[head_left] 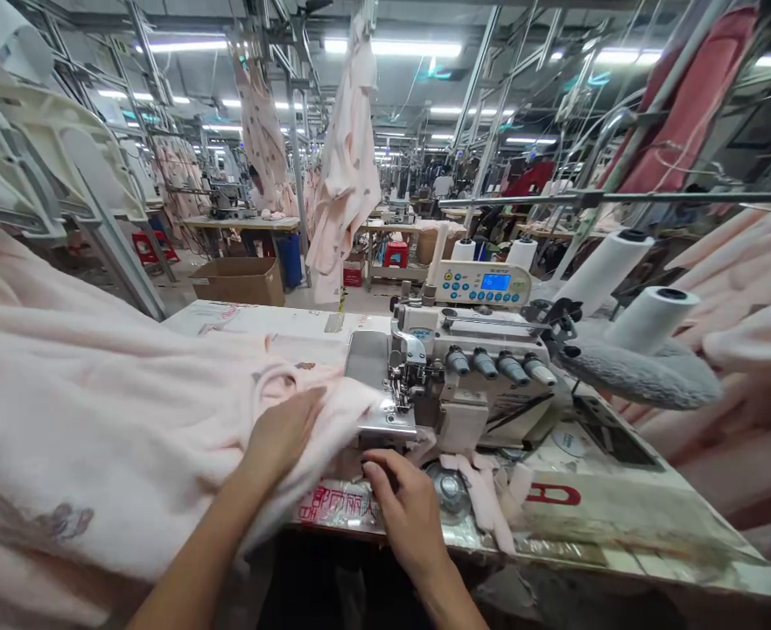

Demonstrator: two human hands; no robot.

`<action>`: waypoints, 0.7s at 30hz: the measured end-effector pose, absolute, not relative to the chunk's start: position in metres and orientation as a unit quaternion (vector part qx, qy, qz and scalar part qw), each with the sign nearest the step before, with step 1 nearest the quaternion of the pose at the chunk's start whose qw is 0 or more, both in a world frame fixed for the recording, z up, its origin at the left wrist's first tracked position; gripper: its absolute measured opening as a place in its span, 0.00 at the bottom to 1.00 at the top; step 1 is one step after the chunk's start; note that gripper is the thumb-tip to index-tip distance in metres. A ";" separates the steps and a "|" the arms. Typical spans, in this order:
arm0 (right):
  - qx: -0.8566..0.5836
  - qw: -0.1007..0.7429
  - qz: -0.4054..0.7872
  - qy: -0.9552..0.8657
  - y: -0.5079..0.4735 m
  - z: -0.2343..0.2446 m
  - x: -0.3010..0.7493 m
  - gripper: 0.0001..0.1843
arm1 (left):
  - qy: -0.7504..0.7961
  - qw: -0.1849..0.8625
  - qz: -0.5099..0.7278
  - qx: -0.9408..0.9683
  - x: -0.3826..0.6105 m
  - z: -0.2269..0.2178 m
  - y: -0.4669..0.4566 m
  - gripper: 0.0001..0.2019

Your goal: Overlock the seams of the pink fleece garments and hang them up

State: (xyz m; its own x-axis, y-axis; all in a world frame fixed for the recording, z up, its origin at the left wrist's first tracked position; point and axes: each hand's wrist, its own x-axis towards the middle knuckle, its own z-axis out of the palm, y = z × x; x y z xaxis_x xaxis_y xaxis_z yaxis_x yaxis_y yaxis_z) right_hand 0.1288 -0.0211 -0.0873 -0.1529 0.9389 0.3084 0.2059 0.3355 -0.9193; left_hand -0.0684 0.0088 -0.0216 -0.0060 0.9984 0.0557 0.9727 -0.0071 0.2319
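Pale pink fleece fabric point(129, 394) with small printed motifs spreads over the left of the sewing table, one edge reaching the needle area of an overlock sewing machine point(483, 350). My left hand point(285, 433) is on this fabric, left of the presser foot, its fingers closed on a fold and partly hidden. Below the machine's front plate, my right hand point(410, 507) has curled fingers, with thumb and forefinger close together. A small dark spot shows at their tips; I cannot make out what it is. Pale fabric strips point(487, 499) lie right of this hand.
White thread cones point(651, 319) and a grey fluffy pad point(641, 372) stand right of the machine. A control panel point(483, 282) is behind it. Pink garments point(746, 350) hang at the right, another point(349, 166) ahead. A cardboard box point(237, 280) stands beyond the table point(661, 516).
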 end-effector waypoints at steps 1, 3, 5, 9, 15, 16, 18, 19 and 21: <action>-0.438 0.487 0.401 -0.640 -0.017 -0.089 0.126 0.14 | 0.679 0.092 0.102 0.721 -0.064 -0.017 -0.007 0.17; -0.443 0.499 0.425 -0.612 -0.009 -0.092 0.123 0.22 | 0.613 0.163 0.093 0.768 -0.048 -0.009 -0.027 0.20; -0.456 0.521 0.440 -0.572 -0.002 -0.096 0.126 0.25 | 0.556 0.179 0.068 0.809 -0.025 -0.004 -0.031 0.22; -0.493 0.566 0.421 -0.510 -0.004 -0.096 0.150 0.26 | 0.497 0.102 0.052 0.860 0.014 -0.004 -0.014 0.21; -0.524 0.447 0.175 -0.704 -0.032 -0.121 0.202 0.20 | 0.460 0.164 0.142 0.861 -0.023 0.018 -0.030 0.14; -0.529 0.398 0.079 -0.745 -0.035 -0.134 0.208 0.24 | 0.488 0.171 0.170 0.839 -0.041 0.019 -0.041 0.14; -0.506 0.325 -0.068 -0.796 -0.038 -0.160 0.216 0.33 | 0.567 0.161 0.208 0.780 -0.079 0.018 -0.068 0.15; -0.502 0.304 -0.115 -0.802 -0.037 -0.171 0.218 0.36 | 0.608 0.137 0.222 0.749 -0.098 0.017 -0.084 0.14; -0.511 0.282 -0.145 -0.799 -0.034 -0.189 0.219 0.37 | 0.687 0.037 0.258 0.678 -0.135 0.016 -0.123 0.13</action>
State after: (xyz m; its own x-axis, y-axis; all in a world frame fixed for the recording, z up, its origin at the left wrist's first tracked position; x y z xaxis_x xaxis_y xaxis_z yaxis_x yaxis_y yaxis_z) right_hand 0.2194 -0.0338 -0.1886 -0.3193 0.7339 0.5996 0.8980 0.4365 -0.0561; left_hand -0.1352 -0.1232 0.0159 -0.0784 0.9509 0.2994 0.9127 -0.0524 0.4053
